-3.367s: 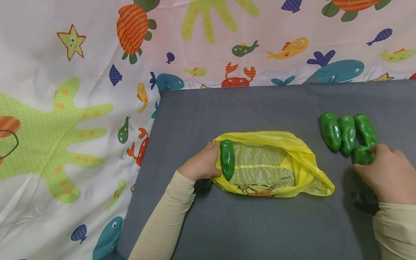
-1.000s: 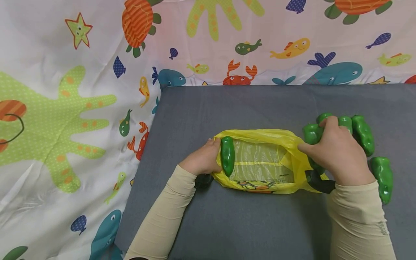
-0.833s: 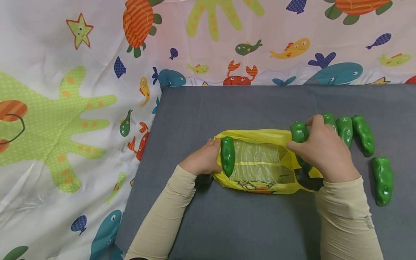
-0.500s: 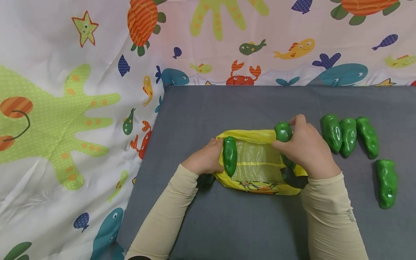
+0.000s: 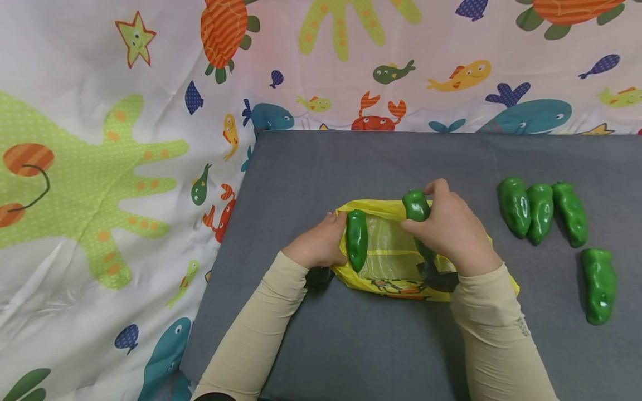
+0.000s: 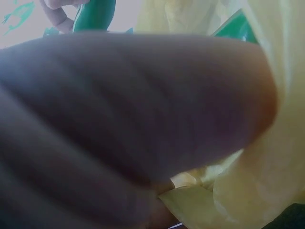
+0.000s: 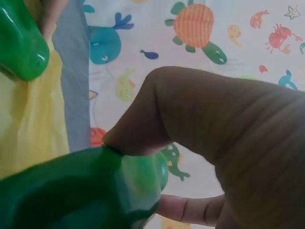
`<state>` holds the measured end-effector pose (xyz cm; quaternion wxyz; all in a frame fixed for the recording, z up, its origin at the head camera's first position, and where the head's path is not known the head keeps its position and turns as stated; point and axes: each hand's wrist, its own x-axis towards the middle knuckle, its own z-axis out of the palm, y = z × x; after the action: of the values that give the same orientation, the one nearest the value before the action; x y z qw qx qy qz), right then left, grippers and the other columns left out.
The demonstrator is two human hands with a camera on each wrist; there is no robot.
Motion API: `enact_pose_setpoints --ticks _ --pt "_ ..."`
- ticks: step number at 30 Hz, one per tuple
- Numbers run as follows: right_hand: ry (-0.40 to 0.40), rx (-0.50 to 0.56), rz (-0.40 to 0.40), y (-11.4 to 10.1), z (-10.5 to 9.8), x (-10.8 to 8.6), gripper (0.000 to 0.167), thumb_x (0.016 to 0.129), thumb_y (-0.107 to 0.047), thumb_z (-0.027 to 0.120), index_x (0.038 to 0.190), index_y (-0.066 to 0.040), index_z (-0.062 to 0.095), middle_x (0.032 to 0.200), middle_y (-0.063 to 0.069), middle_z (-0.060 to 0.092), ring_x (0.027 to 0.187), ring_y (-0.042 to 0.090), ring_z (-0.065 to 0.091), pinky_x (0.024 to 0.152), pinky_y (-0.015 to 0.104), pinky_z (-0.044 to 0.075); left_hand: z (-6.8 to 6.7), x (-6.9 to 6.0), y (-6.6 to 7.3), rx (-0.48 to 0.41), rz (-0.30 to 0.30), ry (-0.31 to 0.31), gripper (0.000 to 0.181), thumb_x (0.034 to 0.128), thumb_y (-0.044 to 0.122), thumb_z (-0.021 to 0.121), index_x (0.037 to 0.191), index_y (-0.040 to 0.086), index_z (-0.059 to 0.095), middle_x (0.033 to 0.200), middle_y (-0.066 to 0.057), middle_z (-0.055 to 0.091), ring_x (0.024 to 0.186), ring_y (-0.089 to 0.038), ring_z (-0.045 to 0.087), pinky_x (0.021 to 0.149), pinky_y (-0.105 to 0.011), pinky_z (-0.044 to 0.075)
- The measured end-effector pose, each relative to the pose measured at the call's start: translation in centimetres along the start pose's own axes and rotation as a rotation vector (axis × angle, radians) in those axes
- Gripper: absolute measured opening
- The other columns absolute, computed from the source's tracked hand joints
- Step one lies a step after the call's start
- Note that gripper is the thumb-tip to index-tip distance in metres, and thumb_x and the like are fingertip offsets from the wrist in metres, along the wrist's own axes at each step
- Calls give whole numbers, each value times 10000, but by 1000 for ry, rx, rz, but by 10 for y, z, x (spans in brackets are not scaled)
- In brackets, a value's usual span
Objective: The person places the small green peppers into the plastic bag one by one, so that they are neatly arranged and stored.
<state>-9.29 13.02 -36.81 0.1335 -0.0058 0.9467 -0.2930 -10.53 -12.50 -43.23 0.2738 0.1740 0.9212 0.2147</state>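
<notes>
My left hand grips the left edge of a yellow plastic bag, whose mouth gapes upward on the table. Just inside that edge lies a green pepper. Above the right part of the bag's mouth, my right hand pinches another green pepper near its top end, between thumb and fingers. In the right wrist view the held pepper is close up, with the bagged pepper beyond it. A blurred part of my left hand fills much of the left wrist view, beside the bag.
On the grey table, three green peppers lie in a row right of the bag. A single pepper lies nearer. A sea-animal printed cloth hangs behind and at the left.
My right hand has picked up a green pepper from the group at the right and carried it left, over the bag. The left hand keeps hold of the bag's edge.
</notes>
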Motion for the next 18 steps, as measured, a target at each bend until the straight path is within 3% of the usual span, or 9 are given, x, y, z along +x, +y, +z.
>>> enact_pose_setpoints --ticks 9,18 --pt "-31 44 -5 -3 19 9 755 887 -358 776 1407 20 379 1130 245 626 893 355 654 698 414 573 1 1 0 15 4 0 1053 802 101 824 1637 -55 203 1688 -258 272 1593 -403 179 1250 -422 297" --pt "-113 111 -27 -8 35 18 720 885 -320 767 1388 19 379 1097 218 656 890 316 663 760 399 586 0 2 0 10 -5 4 1073 800 109 825 1646 -48 184 1694 -252 262 1597 -395 170 1261 -425 272"
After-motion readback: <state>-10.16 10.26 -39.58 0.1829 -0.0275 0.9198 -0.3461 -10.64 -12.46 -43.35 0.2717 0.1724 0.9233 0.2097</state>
